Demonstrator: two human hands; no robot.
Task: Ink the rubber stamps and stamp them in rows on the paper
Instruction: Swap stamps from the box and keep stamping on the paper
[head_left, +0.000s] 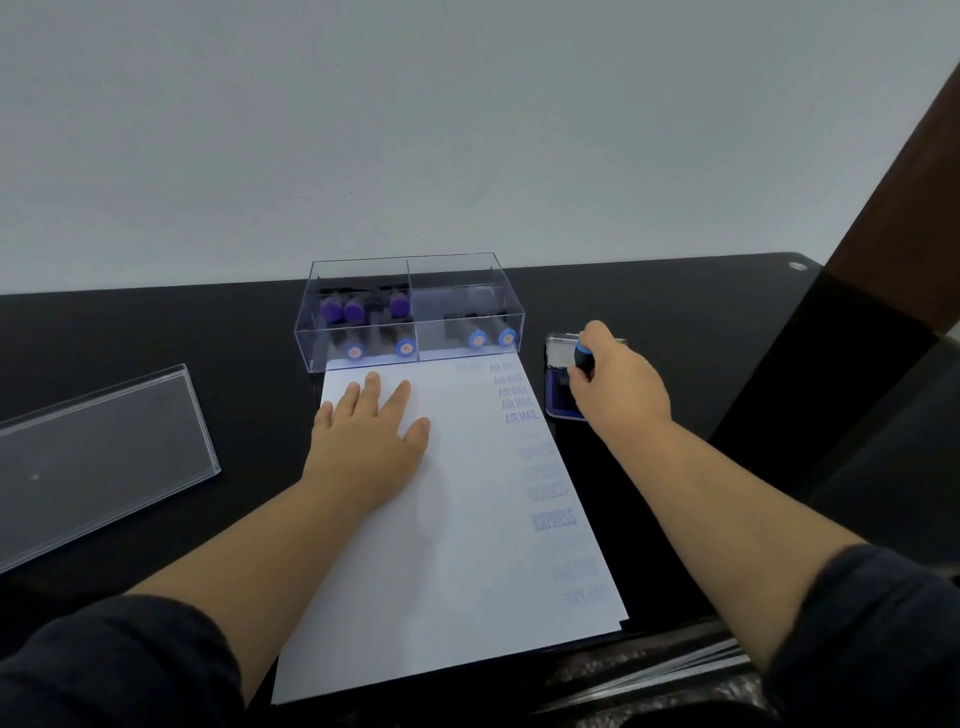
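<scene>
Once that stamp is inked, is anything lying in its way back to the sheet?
Nothing visible. The right hand holds the blue-topped black stamp on the blue ink pad, right beside the white paper. The left hand rests flat on its far-left side.

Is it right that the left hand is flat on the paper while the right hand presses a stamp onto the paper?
Not quite. The head view shows the right hand pressing the stamp onto the ink pad, not the paper. The left hand does lie flat on the paper.

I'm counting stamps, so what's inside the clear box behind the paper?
The clear box has two compartments: the left shows three purple-topped and two blue-capped stamps, the right two blue-capped ones. Their lettering is hidden.
</scene>
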